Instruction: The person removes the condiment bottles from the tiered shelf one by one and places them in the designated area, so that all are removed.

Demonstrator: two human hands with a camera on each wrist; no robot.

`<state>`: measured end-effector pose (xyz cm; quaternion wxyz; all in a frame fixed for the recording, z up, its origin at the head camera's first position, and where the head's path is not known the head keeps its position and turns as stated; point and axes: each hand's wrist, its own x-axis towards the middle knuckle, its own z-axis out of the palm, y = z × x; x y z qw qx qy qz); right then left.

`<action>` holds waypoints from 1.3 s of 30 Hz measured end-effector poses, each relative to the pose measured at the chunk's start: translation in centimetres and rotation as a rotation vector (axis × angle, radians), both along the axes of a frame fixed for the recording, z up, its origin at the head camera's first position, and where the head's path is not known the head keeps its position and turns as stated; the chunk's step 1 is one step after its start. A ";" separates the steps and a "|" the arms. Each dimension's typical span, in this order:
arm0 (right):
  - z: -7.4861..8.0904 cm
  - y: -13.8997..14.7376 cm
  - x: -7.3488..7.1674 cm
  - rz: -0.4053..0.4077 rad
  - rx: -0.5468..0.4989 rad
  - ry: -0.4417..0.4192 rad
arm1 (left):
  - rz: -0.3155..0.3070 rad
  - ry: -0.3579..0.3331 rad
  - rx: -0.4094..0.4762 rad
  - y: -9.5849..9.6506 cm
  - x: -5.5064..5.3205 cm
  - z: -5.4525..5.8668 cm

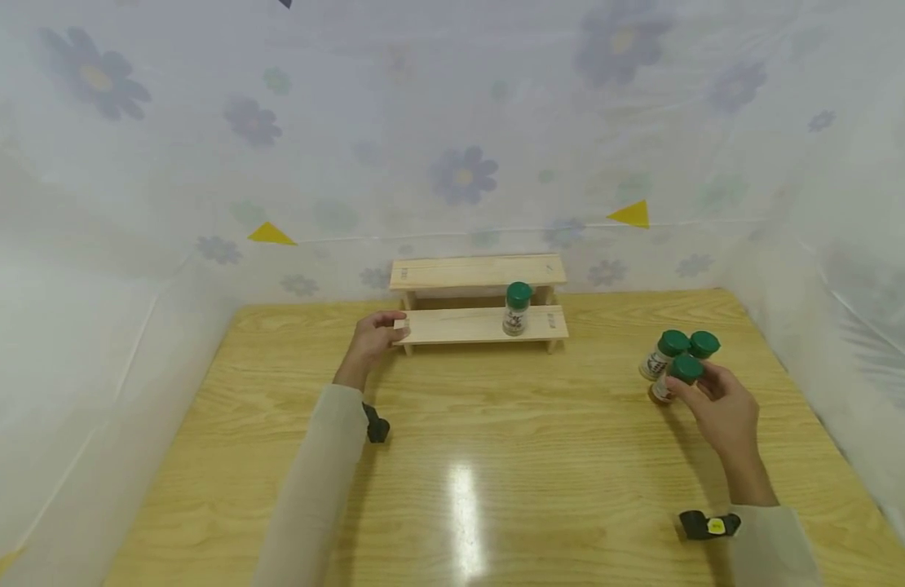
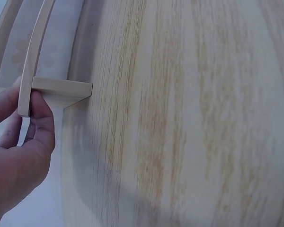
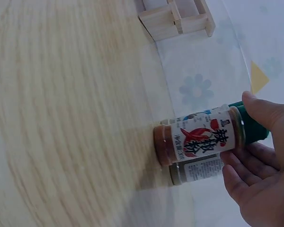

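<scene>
A two-step wooden rack [image 1: 452, 328] stands at the back of the table. My left hand [image 1: 373, 341] pinches the left end of its lower step, thumb on one face and fingers on the other, as the left wrist view [image 2: 26, 156] also shows. On that step, toward the right, a spice jar [image 1: 516, 310] with a green lid stands upright. At the right, my right hand [image 1: 726, 412] holds a chili powder jar [image 3: 201, 142] near its green lid between thumb and fingers. Two more green-lidded jars [image 1: 671, 346] [image 1: 704, 344] stand right behind it, partly hidden.
Under everything lies a wood-grain table [image 1: 540, 456]. White flowered sheeting [image 1: 394, 147] rises behind the rack and along both sides. Yellow triangles [image 1: 632, 214] are fixed to the back sheeting. Dark wrist cameras [image 1: 377, 424] sit at both sleeves.
</scene>
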<state>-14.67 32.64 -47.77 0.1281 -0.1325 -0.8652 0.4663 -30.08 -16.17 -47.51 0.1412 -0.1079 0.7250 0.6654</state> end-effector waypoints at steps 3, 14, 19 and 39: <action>0.6 0.2 0.1 -0.004 0.024 0.019 | 0.010 -0.002 -0.002 0.0 -0.1 0.0; 4.7 0.4 -0.4 -0.187 0.086 0.239 | 0.005 0.012 -0.014 -0.1 0.0 0.1; 6.9 0.3 -1.7 -0.187 0.088 0.351 | -0.004 0.011 -0.016 -0.1 0.0 0.0; 11.1 -9.7 -9.2 0.090 -0.011 0.455 | -0.009 0.026 -0.023 -0.2 -0.1 -0.3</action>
